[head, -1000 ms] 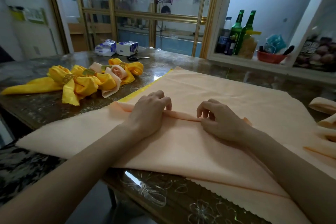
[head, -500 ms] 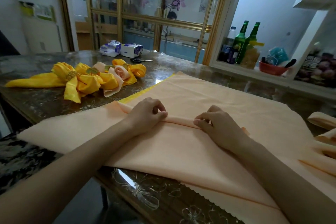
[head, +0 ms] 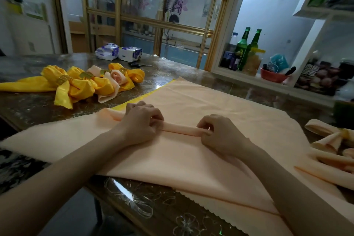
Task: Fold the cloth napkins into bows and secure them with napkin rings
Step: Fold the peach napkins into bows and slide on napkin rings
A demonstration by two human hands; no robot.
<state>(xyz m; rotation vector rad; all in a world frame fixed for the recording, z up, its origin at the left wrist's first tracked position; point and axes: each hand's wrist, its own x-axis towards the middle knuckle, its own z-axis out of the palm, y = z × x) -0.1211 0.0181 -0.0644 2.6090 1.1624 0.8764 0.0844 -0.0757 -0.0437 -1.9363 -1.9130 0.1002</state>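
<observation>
A peach cloth napkin (head: 210, 99) lies spread on the dark glass-topped table (head: 28, 105), its near part rolled into a narrow tube (head: 182, 129). My left hand (head: 140, 120) grips the tube's left part with curled fingers. My right hand (head: 216, 132) pinches the tube's right end. Several finished bows, yellow (head: 76, 88) and peach (head: 116, 78), lie at the back left, held by gold napkin rings (head: 62, 79). A yellow napkin edge (head: 145, 95) shows under the peach one.
More folded peach napkins (head: 329, 140) lie at the right edge. Two tissue packs (head: 118, 53) and scissors (head: 138, 65) sit at the table's back. A shelf (head: 249, 76) with green bottles (head: 243, 48) and a red bowl (head: 273, 76) stands behind on the right.
Both hands have turned the rolled tube further away across the napkin, and it looks thicker. The camera has tilted, shifting the view.
</observation>
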